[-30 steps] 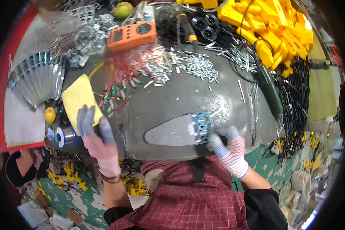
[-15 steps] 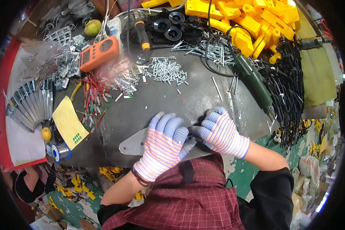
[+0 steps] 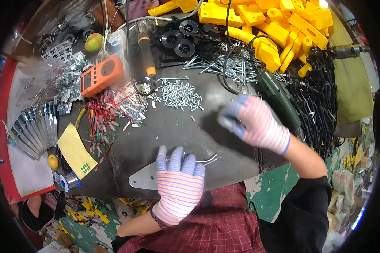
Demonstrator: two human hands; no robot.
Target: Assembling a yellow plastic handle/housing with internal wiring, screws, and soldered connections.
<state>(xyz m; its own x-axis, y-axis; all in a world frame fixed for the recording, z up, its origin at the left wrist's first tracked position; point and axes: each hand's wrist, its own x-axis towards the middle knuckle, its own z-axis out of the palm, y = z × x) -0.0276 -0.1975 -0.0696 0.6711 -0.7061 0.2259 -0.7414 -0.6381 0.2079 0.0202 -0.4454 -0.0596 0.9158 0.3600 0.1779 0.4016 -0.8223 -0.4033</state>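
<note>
My left hand (image 3: 180, 189), in a striped knit glove with blue-grey fingers, lies over a flat grey tapered plate (image 3: 144, 178) at the table's near edge. Its fingers bend over the plate, and the thumb is hidden. The plate's rounded end with small holes shows left of the hand. Thin pale wire ends (image 3: 209, 160) stick out to the right of the fingertips. My right hand (image 3: 257, 122), gloved alike, is held over the table near the green power tool (image 3: 278, 98) and the long screws (image 3: 236, 66). Blur smears its curled fingers, so whether it holds anything is unclear.
Short screws (image 3: 180, 94) lie in a pile mid-table. Behind are black spools (image 3: 172, 39), a yellow-handled tool (image 3: 146, 52) and yellow plastic housings (image 3: 278, 38). An orange meter (image 3: 101, 76), red-wired parts (image 3: 102, 130) and a yellow card (image 3: 77, 149) sit left; black cables (image 3: 314, 101) hang right.
My right hand has left the plate beside my left hand and moved up and right. Wire ends now show beside my left hand, which stays on the plate.
</note>
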